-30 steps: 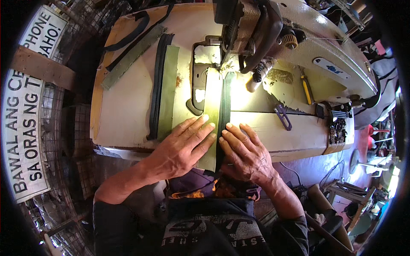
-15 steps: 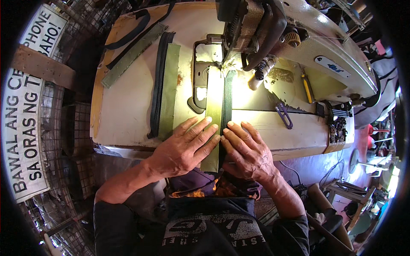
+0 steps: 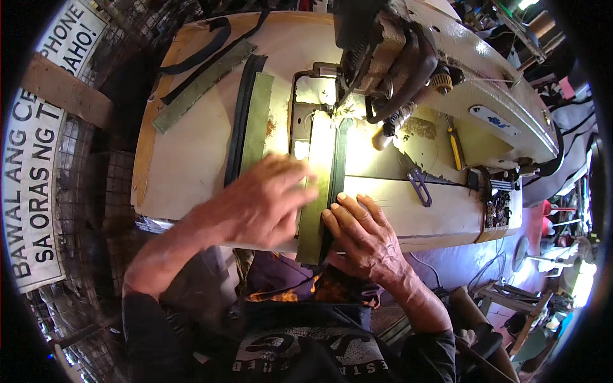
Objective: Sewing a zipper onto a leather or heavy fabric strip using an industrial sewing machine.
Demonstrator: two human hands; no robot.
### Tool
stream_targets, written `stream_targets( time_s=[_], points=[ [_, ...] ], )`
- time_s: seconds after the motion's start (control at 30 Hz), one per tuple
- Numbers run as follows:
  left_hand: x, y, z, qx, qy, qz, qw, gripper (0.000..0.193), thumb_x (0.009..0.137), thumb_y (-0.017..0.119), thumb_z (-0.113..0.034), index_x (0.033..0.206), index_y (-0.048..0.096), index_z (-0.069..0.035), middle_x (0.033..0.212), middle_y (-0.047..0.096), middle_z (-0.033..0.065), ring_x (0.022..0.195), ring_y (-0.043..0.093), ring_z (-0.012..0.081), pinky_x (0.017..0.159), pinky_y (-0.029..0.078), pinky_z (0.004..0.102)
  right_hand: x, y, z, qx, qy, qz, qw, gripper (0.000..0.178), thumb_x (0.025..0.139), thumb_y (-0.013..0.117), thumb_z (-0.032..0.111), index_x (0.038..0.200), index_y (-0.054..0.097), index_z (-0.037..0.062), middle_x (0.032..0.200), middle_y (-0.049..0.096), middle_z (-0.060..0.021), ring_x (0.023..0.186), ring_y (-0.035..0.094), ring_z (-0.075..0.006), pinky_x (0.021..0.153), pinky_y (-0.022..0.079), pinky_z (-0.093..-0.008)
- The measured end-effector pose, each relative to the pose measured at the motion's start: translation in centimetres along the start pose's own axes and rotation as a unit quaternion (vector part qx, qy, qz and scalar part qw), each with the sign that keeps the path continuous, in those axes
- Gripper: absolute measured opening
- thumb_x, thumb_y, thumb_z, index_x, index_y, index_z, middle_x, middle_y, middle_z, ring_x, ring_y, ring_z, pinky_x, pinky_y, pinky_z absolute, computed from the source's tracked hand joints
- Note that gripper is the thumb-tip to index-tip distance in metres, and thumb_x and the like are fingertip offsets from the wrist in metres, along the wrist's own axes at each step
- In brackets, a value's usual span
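A long olive-green fabric strip runs from under the needle area of a sewing machine toward me, past the table's front edge. Along its right side lies a dark zipper tape. My right hand rests palm down with extended fingers, its fingertips on the dark tape near the table edge. My left hand is lifted and smeared by motion, just left of the strip; its fingers cannot be made out clearly. Partly behind it lie another green strip and a dark zipper tape.
Farther left lie a third green strip and a curved black strip. Right of the needle are a yellow-handled screwdriver and small thread snips. A lamp lights the needle area. Wire mesh stands at left.
My left hand has come up off the green strip and shifted left and slightly away from me. The right hand stays flat, shifted a little in view. The view has tilted slightly.
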State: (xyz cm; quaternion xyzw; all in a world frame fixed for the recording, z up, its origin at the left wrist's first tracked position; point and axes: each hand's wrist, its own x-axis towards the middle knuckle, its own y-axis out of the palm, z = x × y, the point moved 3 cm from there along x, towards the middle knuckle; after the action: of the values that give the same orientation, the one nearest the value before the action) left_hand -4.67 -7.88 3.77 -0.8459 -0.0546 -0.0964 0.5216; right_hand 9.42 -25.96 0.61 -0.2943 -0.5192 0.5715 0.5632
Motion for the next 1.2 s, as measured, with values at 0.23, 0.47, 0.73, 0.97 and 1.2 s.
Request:
stream_targets(
  time_s=[0.23, 0.47, 0.73, 0.97, 1.2],
  points=[
    [4.3, 1.6, 3.9, 0.176, 0.059, -0.082, 0.979, 0.030, 0.086, 0.069, -0.019, 0.112, 0.067, -0.004, 0.122, 0.061, 0.0135, 0.117, 0.058, 0.0289, 0.100, 0.045, 0.0472, 0.1, -0.4, 0.2, -0.013, 0.005, 0.014, 1.000, 0.071, 0.079, 0.077, 0.032, 0.140, 0.058, 0.0004, 0.138, 0.056, -0.0152, 0.139, 0.050, -0.0329, 0.119, 0.038, -0.0532],
    [4.0, 1.7, 2.8, 0.153, -0.001, -0.063, 0.986, 0.038, 0.091, 0.072, -0.018, 0.124, 0.066, -0.002, 0.129, 0.064, 0.0151, 0.126, 0.059, 0.0305, 0.106, 0.043, 0.0469, -0.2, -0.8, -0.4, -0.010, -0.004, 0.048, 0.999, 0.071, 0.079, 0.077, 0.030, 0.140, 0.057, -0.0009, 0.138, 0.055, -0.0165, 0.140, 0.050, -0.0337, 0.119, 0.039, -0.0522],
    [4.6, 1.4, 3.8, 0.174, -0.006, -0.042, 0.984, 0.038, 0.092, 0.070, -0.020, 0.126, 0.066, -0.003, 0.133, 0.061, 0.0137, 0.135, 0.052, 0.0289, 0.109, 0.041, 0.0500, 0.7, -0.9, -1.0, -0.022, 0.007, 0.035, 0.999, 0.068, 0.076, 0.074, 0.023, 0.137, 0.060, -0.0017, 0.135, 0.058, -0.0168, 0.136, 0.054, -0.0331, 0.115, 0.043, -0.0496],
    [4.3, 1.5, 2.5, 0.153, -0.034, -0.035, 0.987, 0.033, 0.094, 0.068, -0.021, 0.123, 0.068, -0.004, 0.135, 0.061, 0.0131, 0.136, 0.052, 0.0297, 0.112, 0.039, 0.0508, 0.7, -0.9, -1.5, -0.035, -0.004, 0.009, 0.999, 0.072, 0.071, 0.074, 0.022, 0.136, 0.059, -0.0026, 0.136, 0.057, -0.0170, 0.136, 0.053, -0.0333, 0.116, 0.042, -0.0491],
    [4.1, 2.2, 2.3, 0.145, -0.022, -0.077, 0.986, 0.033, 0.094, 0.066, -0.025, 0.118, 0.067, -0.004, 0.129, 0.059, 0.0125, 0.131, 0.051, 0.0288, 0.107, 0.039, 0.0516, 0.6, -1.2, -1.6, -0.031, 0.000, 0.015, 0.999, 0.073, 0.070, 0.075, 0.022, 0.137, 0.059, -0.0024, 0.137, 0.057, -0.0173, 0.136, 0.053, -0.0338, 0.117, 0.041, -0.0492]
  ],
)
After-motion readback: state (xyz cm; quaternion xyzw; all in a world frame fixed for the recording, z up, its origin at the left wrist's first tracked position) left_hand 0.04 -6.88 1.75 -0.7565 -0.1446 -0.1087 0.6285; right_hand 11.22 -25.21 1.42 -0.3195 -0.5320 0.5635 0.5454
